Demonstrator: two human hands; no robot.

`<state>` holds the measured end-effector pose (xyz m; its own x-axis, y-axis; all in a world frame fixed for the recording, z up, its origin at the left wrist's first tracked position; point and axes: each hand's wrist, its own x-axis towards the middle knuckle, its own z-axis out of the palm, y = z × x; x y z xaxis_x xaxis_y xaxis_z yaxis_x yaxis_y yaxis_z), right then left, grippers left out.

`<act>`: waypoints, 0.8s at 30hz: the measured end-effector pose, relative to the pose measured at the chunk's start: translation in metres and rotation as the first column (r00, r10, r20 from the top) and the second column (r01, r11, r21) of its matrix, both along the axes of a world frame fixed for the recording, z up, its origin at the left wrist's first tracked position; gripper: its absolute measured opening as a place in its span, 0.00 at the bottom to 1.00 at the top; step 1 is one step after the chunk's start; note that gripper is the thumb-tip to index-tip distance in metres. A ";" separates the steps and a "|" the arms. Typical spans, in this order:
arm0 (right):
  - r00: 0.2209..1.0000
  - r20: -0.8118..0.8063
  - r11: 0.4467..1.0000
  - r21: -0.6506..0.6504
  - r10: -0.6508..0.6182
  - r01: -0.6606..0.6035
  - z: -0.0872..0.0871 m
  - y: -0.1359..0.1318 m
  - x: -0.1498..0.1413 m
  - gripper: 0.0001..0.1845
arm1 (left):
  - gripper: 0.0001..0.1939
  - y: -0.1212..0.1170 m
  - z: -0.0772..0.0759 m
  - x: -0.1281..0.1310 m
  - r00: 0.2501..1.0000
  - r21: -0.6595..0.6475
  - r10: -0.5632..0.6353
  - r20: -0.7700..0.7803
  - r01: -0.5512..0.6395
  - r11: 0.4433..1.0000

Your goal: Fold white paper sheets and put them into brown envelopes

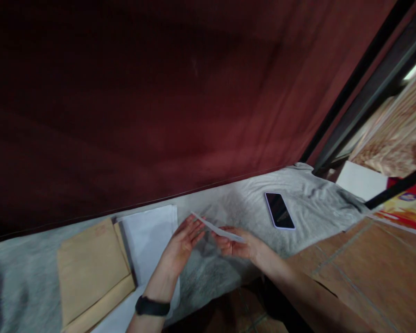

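A thin white piece of paper (217,230), seen nearly edge-on, is held above the grey cloth by my right hand (237,245), its fingers closed on the near right part. My left hand (183,243) is at the paper's far left end, fingers stretched out and apart. Its fingertips come right up to the paper; whether they touch it I cannot tell. A black band is on my left wrist. Left of that hand lie white paper sheets (149,245) and brown envelopes (93,268), which overlap the sheets.
A grey cloth (229,203) covers the long surface below my hands. To the right lies a phone (280,211) in a lilac case. A dark red panel (166,115) rises behind. Black metal bars (357,83) and a colourful printed box (409,206) stand at right, above floor tiles (377,263).
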<state>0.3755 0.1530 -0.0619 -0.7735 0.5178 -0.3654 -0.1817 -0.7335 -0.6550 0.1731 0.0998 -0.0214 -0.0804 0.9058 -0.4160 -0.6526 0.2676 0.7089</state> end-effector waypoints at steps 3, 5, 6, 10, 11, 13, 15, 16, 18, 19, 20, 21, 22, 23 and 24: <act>0.989 -0.105 0.990 -0.089 0.103 -0.112 -0.002 -0.011 -0.006 0.10 | 0.16 -0.004 -0.002 0.010 0.996 0.072 -0.067 -0.053 0.071 0.995; 0.978 -0.149 0.983 -0.096 0.144 -0.159 -0.005 -0.015 -0.010 0.11 | 0.15 -0.004 -0.006 0.012 0.990 0.080 0.005 -0.139 0.006 0.997; 0.980 -0.140 0.985 -0.072 0.143 -0.154 -0.007 -0.015 -0.011 0.12 | 0.16 -0.003 -0.009 0.011 0.981 0.070 0.055 -0.186 -0.042 0.997; 0.998 0.010 0.998 0.027 -0.058 0.058 -0.004 -0.006 -0.010 0.18 | 0.19 0.003 -0.020 0.001 0.938 0.009 0.180 -0.295 -0.186 0.983; 0.994 0.029 0.994 0.024 -0.108 0.107 -0.002 -0.003 -0.009 0.22 | 0.19 0.004 -0.022 -0.001 0.932 0.003 0.197 -0.305 -0.206 0.979; 0.984 0.045 0.985 0.017 -0.174 0.173 0.002 0.004 -0.004 0.31 | 0.18 0.005 -0.027 -0.002 0.919 -0.003 0.223 -0.324 -0.237 0.971; 0.972 0.064 0.973 0.069 -0.226 0.222 0.004 0.009 0.000 0.32 | 0.17 0.004 -0.030 -0.001 0.906 -0.007 0.242 -0.348 -0.260 0.966; 0.961 0.090 0.960 0.127 -0.263 0.251 0.004 0.011 0.002 0.28 | 0.16 0.004 -0.031 0.001 0.901 -0.009 0.244 -0.360 -0.265 0.964; 0.921 0.176 0.910 0.301 -0.348 0.286 0.001 0.015 0.004 0.18 | 0.15 0.002 -0.033 0.004 0.894 -0.012 0.233 -0.384 -0.257 0.966; 0.892 0.234 0.877 0.393 -0.387 0.278 -0.002 0.017 0.005 0.15 | 0.15 0.002 -0.033 0.006 0.890 -0.013 0.225 -0.398 -0.251 0.968; 0.861 0.290 0.847 0.468 -0.418 0.253 -0.005 0.019 0.005 0.13 | 0.14 0.001 -0.034 0.007 0.883 -0.010 0.220 -0.414 -0.246 0.969; 0.834 0.338 0.825 0.520 -0.436 0.221 -0.008 0.021 0.005 0.11 | 0.14 0.001 -0.034 0.007 0.874 -0.004 0.220 -0.433 -0.245 0.969; 0.815 0.376 0.814 0.550 -0.440 0.186 -0.011 0.023 0.005 0.09 | 0.14 0.002 -0.035 0.006 0.861 0.005 0.225 -0.456 -0.250 0.968; 0.805 0.404 0.812 0.563 -0.434 0.156 -0.013 0.024 0.005 0.08 | 0.14 0.003 -0.036 0.005 0.841 0.020 0.241 -0.485 -0.265 0.964; 0.802 0.420 0.812 0.568 -0.425 0.133 -0.016 0.025 0.005 0.07 | 0.14 0.005 -0.037 0.003 0.817 0.035 0.259 -0.516 -0.282 0.959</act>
<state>0.3801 0.1776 -0.0779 -0.3382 0.8955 -0.2893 0.1380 -0.2569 -0.9565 0.1761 0.1044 -0.0583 -0.5305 0.7990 -0.2830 -0.2515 0.1705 0.9527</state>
